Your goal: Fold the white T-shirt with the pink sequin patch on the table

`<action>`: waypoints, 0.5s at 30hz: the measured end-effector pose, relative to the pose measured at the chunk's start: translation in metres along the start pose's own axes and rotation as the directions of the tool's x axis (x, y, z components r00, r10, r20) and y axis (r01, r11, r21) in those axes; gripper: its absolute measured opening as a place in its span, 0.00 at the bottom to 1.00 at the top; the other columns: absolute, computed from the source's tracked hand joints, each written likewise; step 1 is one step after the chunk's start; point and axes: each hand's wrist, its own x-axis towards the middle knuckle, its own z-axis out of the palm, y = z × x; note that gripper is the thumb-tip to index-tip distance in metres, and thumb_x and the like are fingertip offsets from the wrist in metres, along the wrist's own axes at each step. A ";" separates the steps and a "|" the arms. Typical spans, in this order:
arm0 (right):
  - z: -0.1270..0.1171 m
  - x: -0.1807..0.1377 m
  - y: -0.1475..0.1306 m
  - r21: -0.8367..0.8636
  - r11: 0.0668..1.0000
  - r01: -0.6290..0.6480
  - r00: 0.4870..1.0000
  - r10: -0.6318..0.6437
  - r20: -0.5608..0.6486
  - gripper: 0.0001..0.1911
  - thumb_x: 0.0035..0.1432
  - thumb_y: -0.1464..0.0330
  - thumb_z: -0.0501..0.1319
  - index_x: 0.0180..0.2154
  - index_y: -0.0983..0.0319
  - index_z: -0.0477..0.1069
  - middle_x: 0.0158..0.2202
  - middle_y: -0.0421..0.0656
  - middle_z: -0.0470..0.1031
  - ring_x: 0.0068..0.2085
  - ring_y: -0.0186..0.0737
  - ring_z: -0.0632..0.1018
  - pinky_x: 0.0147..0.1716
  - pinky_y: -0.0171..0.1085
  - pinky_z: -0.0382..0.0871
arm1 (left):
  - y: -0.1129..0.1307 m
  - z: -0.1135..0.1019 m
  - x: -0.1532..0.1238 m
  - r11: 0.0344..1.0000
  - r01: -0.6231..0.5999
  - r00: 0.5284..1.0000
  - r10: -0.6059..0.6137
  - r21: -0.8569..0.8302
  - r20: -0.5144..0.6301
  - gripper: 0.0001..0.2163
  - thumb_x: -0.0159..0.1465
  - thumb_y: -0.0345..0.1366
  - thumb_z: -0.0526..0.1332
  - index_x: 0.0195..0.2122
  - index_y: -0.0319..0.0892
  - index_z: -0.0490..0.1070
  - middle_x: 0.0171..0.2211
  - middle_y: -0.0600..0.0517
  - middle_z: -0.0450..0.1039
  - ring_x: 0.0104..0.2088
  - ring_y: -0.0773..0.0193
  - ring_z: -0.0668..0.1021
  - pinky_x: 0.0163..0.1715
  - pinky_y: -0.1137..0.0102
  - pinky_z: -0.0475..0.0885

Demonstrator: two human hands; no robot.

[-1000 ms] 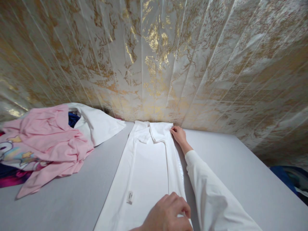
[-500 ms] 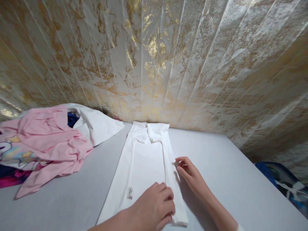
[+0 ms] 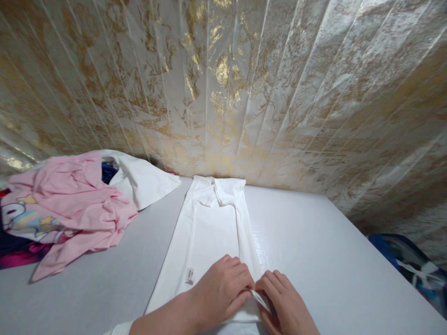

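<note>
**A:** Where do we have the narrow folded white cloth garment [image 3: 209, 223]?

**B:** It lies lengthwise on the pale grey counter [image 3: 331, 251]. Its far end touches the gold-and-cream marbled wall covering [image 3: 244, 93], and its near end is under our hands. Our left hand [image 3: 223, 288] rests curled on the cloth with our right hand [image 3: 284, 304] just beside it. The fingertips meet, and both pinch the near right edge

**A:** How do we handle this fold well?

**B:** We'd judge it best to pinch all the layers together so the long side flap can't slide open. We'd also raise the near end evenly and keep the edges parallel. The crumpled pink cloth heap [image 3: 66, 200] is well apart on the left, so it shouldn't get in our way

**A:** Is there any writing?

**B:** The small white sewn-in tag [image 3: 189, 276] beside our left hand has dark marks, but they're too small to read. The pink heap shows a colourful cartoon print with yellow stars. We can't make out any words or brand on it
</note>
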 end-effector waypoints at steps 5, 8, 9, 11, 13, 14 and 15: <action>0.010 -0.019 0.009 -0.069 0.996 0.055 0.998 -0.056 -0.013 0.22 0.40 0.81 0.54 0.39 0.59 0.64 0.35 0.43 0.71 0.34 0.44 0.71 0.34 0.40 0.68 | -0.006 0.002 -0.004 0.994 -0.106 0.993 0.107 -0.004 0.057 0.05 0.64 0.33 0.63 0.38 0.43 0.67 0.39 0.54 0.72 0.40 0.62 0.71 0.43 0.68 0.63; 0.010 -0.024 0.011 -0.065 0.985 0.157 0.986 -0.160 -0.055 0.14 0.52 0.80 0.53 0.39 0.59 0.64 0.36 0.43 0.71 0.34 0.40 0.72 0.33 0.36 0.69 | -0.009 0.003 -0.005 0.988 -0.153 0.987 0.153 -0.004 0.043 0.05 0.65 0.34 0.63 0.38 0.43 0.67 0.39 0.54 0.72 0.41 0.62 0.71 0.43 0.68 0.63; 0.008 -0.024 0.011 -0.077 0.979 0.188 0.979 -0.193 -0.070 0.11 0.56 0.79 0.51 0.39 0.60 0.64 0.36 0.44 0.72 0.34 0.40 0.73 0.33 0.35 0.69 | -0.009 0.004 -0.005 0.985 -0.175 0.984 0.175 0.000 0.036 0.04 0.66 0.34 0.62 0.38 0.43 0.67 0.40 0.54 0.73 0.41 0.62 0.71 0.44 0.68 0.62; 0.003 -0.021 0.008 -0.129 0.961 0.244 0.961 -0.258 -0.099 0.10 0.62 0.77 0.49 0.39 0.60 0.65 0.36 0.44 0.73 0.33 0.39 0.73 0.32 0.35 0.69 | -0.009 0.005 -0.005 0.976 -0.215 0.976 0.215 0.014 0.031 0.03 0.67 0.34 0.61 0.37 0.42 0.67 0.40 0.54 0.73 0.41 0.62 0.71 0.44 0.67 0.62; -0.003 -0.019 0.004 -0.199 0.933 0.299 0.937 -0.327 -0.123 0.11 0.66 0.75 0.47 0.40 0.61 0.67 0.34 0.44 0.74 0.30 0.38 0.73 0.30 0.35 0.69 | -0.009 0.004 -0.005 0.972 -0.232 0.972 0.231 0.027 0.039 0.03 0.67 0.33 0.60 0.37 0.42 0.67 0.40 0.54 0.73 0.41 0.63 0.71 0.43 0.68 0.62; -0.005 -0.018 0.003 -0.230 0.919 0.320 0.925 -0.355 -0.132 0.11 0.67 0.74 0.48 0.41 0.61 0.68 0.32 0.44 0.75 0.29 0.38 0.73 0.29 0.35 0.68 | -0.008 0.004 -0.006 0.972 -0.232 0.972 0.231 0.030 0.044 0.03 0.67 0.33 0.60 0.36 0.43 0.68 0.40 0.54 0.73 0.41 0.63 0.71 0.43 0.68 0.62; -0.008 -0.018 0.002 -0.255 0.906 0.336 0.916 -0.378 -0.136 0.11 0.67 0.74 0.48 0.42 0.62 0.68 0.31 0.44 0.75 0.28 0.38 0.72 0.28 0.35 0.68 | -0.007 0.003 -0.007 0.973 -0.231 0.972 0.229 0.026 0.049 0.03 0.67 0.34 0.61 0.36 0.43 0.68 0.40 0.55 0.73 0.41 0.63 0.72 0.43 0.67 0.62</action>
